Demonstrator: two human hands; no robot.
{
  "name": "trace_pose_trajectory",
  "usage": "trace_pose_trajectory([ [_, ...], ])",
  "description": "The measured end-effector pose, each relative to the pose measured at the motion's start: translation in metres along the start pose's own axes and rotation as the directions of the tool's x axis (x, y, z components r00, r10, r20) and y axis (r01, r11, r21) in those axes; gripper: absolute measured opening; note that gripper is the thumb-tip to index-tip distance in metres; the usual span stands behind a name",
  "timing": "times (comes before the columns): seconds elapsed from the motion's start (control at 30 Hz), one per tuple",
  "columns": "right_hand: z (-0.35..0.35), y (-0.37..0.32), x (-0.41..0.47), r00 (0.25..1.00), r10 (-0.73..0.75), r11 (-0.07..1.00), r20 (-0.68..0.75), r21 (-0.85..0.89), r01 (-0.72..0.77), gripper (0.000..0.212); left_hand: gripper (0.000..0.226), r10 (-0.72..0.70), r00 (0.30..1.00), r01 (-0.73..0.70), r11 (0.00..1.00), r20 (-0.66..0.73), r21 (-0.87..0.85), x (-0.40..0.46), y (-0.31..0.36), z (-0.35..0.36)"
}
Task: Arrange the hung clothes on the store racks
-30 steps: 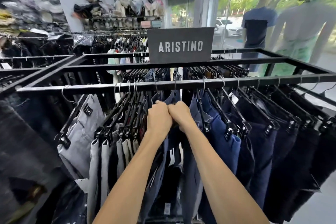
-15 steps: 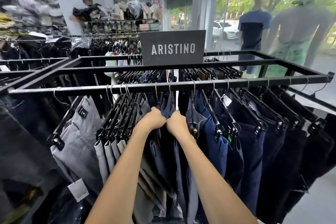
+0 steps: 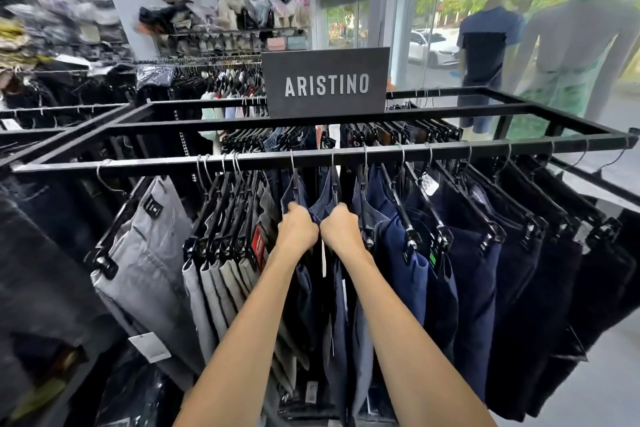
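Gripping navy trousers (image 3: 323, 208) hanging lengthwise down: left hand (image 3: 298, 230), right hand (image 3: 341, 229).

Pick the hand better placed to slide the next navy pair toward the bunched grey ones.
Left. The left hand grips the navy trousers nearest the grey bunch; the right hand sits farther away.
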State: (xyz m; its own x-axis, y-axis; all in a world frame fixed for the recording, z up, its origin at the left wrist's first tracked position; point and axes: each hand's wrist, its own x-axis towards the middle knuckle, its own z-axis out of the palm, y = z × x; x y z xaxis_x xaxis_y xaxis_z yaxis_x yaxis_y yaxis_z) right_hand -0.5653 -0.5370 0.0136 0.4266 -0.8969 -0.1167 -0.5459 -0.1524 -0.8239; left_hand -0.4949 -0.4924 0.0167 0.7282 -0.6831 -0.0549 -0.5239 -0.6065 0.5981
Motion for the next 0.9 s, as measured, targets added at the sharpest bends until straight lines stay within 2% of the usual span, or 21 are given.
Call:
trace_pose_trajectory([
  [0.2, 0.001, 0.006, 0.004, 1.000, 0.012, 0.998, 0.027, -0.061, -0.010, 0.052, 0.055, -0.028, 0.999, 0.028, 0.999, -0.016, 0.015, 0.006, -0.008, 0.006],
  [0.37, 0.005, 0.007, 0.005, 1.000, -0.020, 0.996, 0.013, -0.083, 0.021, 0.051, 0.062, 0.001, 1.000, -0.001, 1.000, -0.016, 0.020, 0.005, -0.009, 0.010],
  [0.67, 0.011, -0.002, 0.003, 0.998, -0.053, 0.999, 0.016, 0.006, 0.053, 0.054, 0.051, 0.023, 0.999, -0.022, 1.000, -0.043, 0.022, 0.009, -0.013, 0.012],
  [0.9, 0.010, 0.002, 0.001, 0.999, -0.043, 0.999, 0.025, -0.017, 0.044, 0.054, 0.050, 0.002, 1.000, -0.002, 1.000, -0.031, -0.017, 0.007, -0.010, 0.014],
])
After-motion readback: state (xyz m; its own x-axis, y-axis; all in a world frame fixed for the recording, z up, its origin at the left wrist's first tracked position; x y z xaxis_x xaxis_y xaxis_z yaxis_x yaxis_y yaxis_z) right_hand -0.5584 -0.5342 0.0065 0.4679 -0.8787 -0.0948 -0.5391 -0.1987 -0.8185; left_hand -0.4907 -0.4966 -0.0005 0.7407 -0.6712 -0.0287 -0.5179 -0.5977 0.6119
